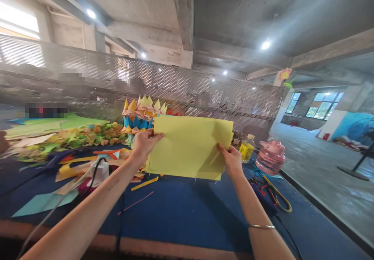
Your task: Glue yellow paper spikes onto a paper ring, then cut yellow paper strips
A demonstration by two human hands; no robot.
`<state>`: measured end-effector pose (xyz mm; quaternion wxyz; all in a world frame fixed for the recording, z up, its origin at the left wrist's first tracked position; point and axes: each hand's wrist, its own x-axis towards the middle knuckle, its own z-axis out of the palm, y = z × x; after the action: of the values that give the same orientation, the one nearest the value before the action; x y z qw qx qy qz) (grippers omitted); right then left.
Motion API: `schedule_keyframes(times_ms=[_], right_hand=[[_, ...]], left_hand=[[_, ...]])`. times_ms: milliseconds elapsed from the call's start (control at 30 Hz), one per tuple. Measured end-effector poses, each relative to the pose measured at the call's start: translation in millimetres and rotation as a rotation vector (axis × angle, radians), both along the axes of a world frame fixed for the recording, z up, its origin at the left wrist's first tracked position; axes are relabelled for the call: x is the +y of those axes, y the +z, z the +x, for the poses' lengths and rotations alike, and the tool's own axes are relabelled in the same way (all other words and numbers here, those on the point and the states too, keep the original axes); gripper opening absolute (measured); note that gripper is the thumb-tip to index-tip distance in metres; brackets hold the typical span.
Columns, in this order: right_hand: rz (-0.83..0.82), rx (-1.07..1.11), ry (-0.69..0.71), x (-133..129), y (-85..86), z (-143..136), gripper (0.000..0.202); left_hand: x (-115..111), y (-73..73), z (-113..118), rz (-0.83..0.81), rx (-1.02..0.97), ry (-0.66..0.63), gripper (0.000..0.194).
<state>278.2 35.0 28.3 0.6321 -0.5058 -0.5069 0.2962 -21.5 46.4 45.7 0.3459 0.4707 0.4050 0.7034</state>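
Yellow paper sheets [189,147], loosely stacked with edges slightly offset, are held upright above the blue table [175,217]. My left hand [143,147] grips their left edge, thumb on the front face. On the right edge, my right hand [230,158] pinches the sheets between thumb and fingers. Behind the sheets, partly hidden, stands a tiered folded-paper piece [136,123] with yellow, peach and blue points.
At the left lie piled paper pieces [102,133], cut scraps [70,170] and cables. A yellow-labelled bottle [247,149], a pink jug [271,157] and a tool with a yellow handle [280,197] are at the right. A perforated metal screen [175,81] stands behind.
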Motion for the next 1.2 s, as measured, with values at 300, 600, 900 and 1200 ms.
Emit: schedule_keyframes(times_ms=[300,600,900,1200], right_hand=[[0.277,-0.252,-0.324,2.9,0.1,12.9,0.04],[0.563,-0.768,-0.317,-30.8,23.1,-19.6,0.027],[0.452,-0.918,-0.296,-37.5,29.7,-31.7,0.031],[0.337,-1.144,-0.079,-21.6,62.7,-15.6,0.019]], left_hand=[[8.1,-25.4,-0.2,-0.032,0.024,-0.019,0.036],[-8.9,-30.6,10.8,0.057,0.116,-0.113,0.023],[-27.7,-25.4,2.8,0.148,0.152,-0.09,0.013],[-60.8,-30.0,-6.9,0.221,0.184,-0.021,0.006]])
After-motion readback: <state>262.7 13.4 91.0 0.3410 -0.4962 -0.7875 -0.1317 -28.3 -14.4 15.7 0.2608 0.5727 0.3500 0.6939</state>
